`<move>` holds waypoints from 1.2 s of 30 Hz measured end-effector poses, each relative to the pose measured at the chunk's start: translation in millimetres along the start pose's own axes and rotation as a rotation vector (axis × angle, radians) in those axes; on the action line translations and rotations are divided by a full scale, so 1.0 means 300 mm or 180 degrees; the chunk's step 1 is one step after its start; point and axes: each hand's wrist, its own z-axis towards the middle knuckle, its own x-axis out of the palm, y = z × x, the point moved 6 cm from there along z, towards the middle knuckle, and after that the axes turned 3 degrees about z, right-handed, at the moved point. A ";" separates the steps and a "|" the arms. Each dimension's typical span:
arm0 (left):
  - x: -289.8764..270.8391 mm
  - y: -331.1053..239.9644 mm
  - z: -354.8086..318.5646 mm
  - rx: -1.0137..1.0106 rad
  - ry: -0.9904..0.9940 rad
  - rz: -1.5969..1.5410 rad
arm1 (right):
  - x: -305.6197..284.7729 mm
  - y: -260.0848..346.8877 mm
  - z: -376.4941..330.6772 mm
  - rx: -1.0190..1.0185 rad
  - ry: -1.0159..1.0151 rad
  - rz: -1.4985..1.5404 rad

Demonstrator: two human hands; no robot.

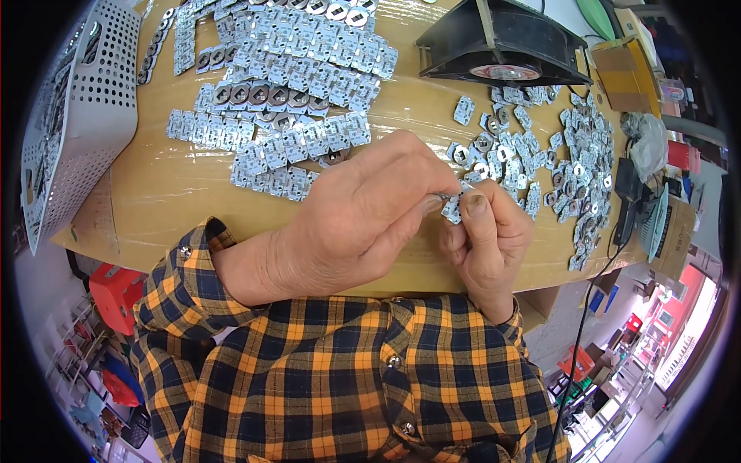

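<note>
A small pale circuit board is pinched between my two hands above the table's near edge. My left hand reaches across from the left, thumb and fingertips closed on the board's left side. My right hand grips its right side with thumb and curled forefinger. Joined strips of similar circuit boards lie in overlapping rows to the left, some showing round metal battery holders. On the right spreads a loose heap of single boards.
A black fan stands at the back of the brown table. At the left edge is a white perforated basket holding boards. A cardboard box, a clear plastic bag and a black cable lie along the right side.
</note>
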 end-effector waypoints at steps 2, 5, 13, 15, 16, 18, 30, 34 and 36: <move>0.000 0.001 -0.001 0.0000 -0.0004 0.0003 | 0.002 0.001 0.000 -0.0009 -0.0008 0.0003; 0.001 0.006 -0.005 -0.0034 0.0006 0.0022 | 0.015 0.013 0.003 -0.0126 -0.0050 -0.0295; 0.001 0.019 0.003 -0.0100 -0.0053 0.0076 | 0.015 0.007 0.040 0.0223 0.0059 -0.0034; -0.005 0.027 0.010 -0.0143 -0.0062 0.0116 | 0.017 0.010 0.058 0.0335 0.0163 -0.0039; -0.006 0.029 0.015 -0.0119 -0.0065 0.0117 | 0.014 0.020 0.069 0.0312 0.0160 -0.0045; -0.007 0.041 0.023 -0.0215 -0.0075 0.0185 | 0.011 0.042 0.093 0.0326 0.0269 -0.0362; -0.021 0.056 0.087 -0.0531 -0.0201 0.0135 | -0.005 0.092 0.199 0.0329 0.0797 -0.0582; -0.017 0.063 0.097 -0.0529 -0.0185 0.0199 | -0.010 0.067 0.208 0.0417 0.0723 -0.0382; -0.013 0.065 0.098 -0.0461 -0.0229 0.0225 | -0.015 0.062 0.209 0.0471 0.0747 -0.0324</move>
